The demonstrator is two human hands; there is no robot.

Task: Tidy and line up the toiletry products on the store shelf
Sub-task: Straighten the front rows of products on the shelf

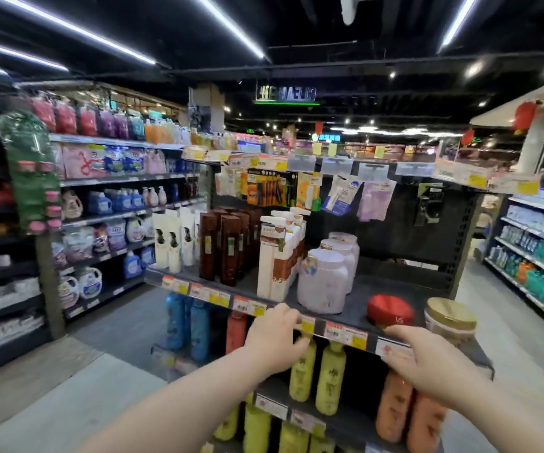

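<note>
The left hand, fingers loosely bent, and the right hand, fingers spread, held nothing at the shelf edge; the red jar lay just behind the right.

Shelf is matt dark metal. Lilac tubs are smooth translucent plastic with a slight gloss. Red lid is glossy plastic. Gold lid is shiny and metallic-looking. Brown boxes are glossy card. Yellow-green bottles are smooth plastic. Price tags are paper.
</note>
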